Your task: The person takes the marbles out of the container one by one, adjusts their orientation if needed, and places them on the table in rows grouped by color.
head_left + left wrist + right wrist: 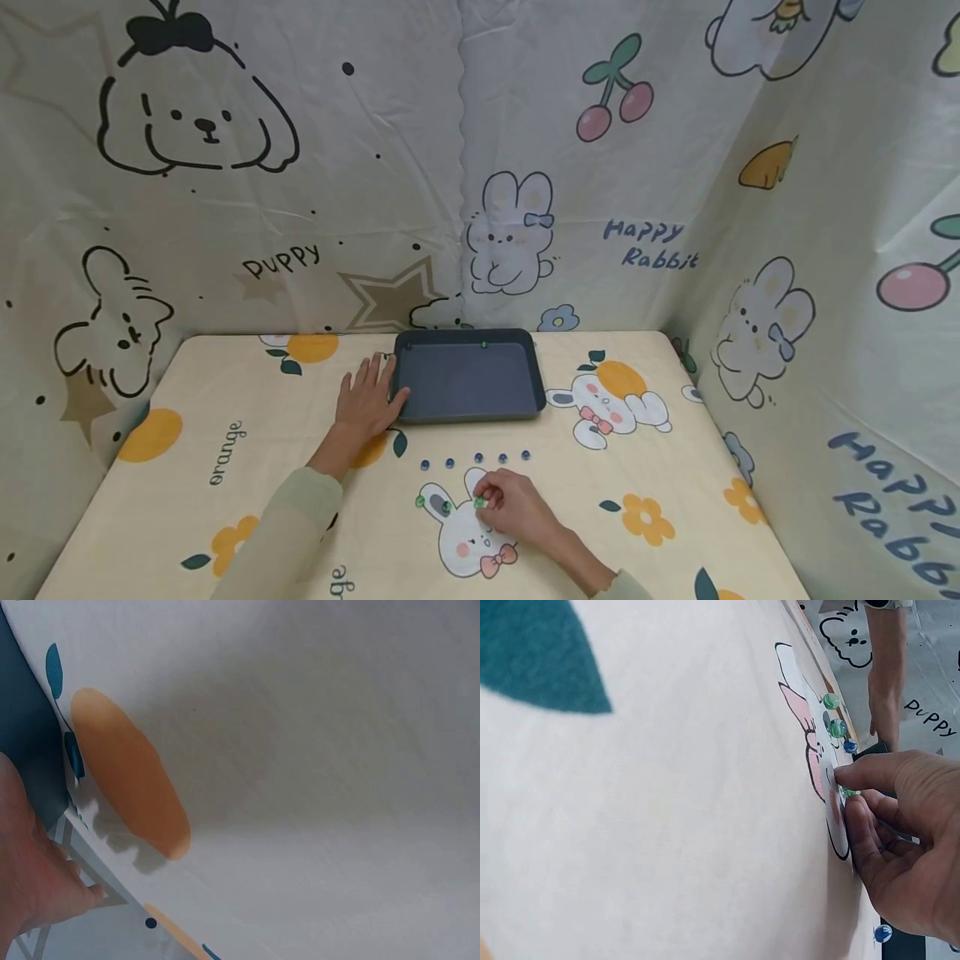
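Note:
A dark grey tray [468, 410] lies at the back middle of the table. My left hand [367, 400] rests flat beside its left edge, fingers straight, touching the rim; the left wrist view shows only part of that hand [30, 870] on the cloth. Several blue marbles [477, 457] sit in a row in front of the tray. Nearer me lies a row of green marbles [420, 501]. My right hand [501, 498] pinches a green marble [848, 793] at the right end of that row, against the cloth. One small green marble [483, 343] lies at the tray's far rim.
The table wears a cream cloth [240, 433] printed with oranges, rabbits and flowers. Cartoon-print fabric walls [465, 167] close in the back, left and right sides. The table's right edge [720, 433] runs close to the right wall.

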`<action>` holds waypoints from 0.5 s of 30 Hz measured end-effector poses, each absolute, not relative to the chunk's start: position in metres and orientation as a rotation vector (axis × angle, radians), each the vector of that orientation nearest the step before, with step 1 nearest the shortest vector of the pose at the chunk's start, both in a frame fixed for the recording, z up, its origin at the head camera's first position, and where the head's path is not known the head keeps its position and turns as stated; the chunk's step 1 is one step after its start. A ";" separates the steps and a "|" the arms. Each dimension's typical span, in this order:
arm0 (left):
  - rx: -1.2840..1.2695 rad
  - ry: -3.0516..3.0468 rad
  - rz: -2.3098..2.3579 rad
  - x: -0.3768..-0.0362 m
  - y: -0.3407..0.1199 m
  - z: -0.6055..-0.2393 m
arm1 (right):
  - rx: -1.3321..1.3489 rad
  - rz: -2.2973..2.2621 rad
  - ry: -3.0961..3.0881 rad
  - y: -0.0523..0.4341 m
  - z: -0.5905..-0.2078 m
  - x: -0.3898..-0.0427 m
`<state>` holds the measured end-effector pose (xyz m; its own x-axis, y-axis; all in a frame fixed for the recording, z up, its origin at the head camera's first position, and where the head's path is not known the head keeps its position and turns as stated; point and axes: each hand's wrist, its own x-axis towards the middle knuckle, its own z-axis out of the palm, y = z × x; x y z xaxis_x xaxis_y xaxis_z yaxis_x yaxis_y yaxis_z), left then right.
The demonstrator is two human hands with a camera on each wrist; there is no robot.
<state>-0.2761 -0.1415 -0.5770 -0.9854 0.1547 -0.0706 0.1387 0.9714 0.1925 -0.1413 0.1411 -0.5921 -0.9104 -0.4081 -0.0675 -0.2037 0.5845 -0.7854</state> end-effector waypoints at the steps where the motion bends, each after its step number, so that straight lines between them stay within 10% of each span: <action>1: 0.228 3.033 0.289 -0.276 -0.142 -0.577 | -0.505 -1.233 2.577 0.141 -0.592 -0.141; 15: 0.224 3.023 0.314 -0.275 -0.142 -0.575 | -0.503 -1.262 2.572 0.141 -0.595 -0.142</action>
<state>-0.2749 -0.1418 -0.5749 -0.9847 0.1554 -0.0784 0.1359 0.9679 0.2112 -0.1418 0.1413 -0.5947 -0.9140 -0.4018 -0.0561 -0.2016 0.5698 -0.7967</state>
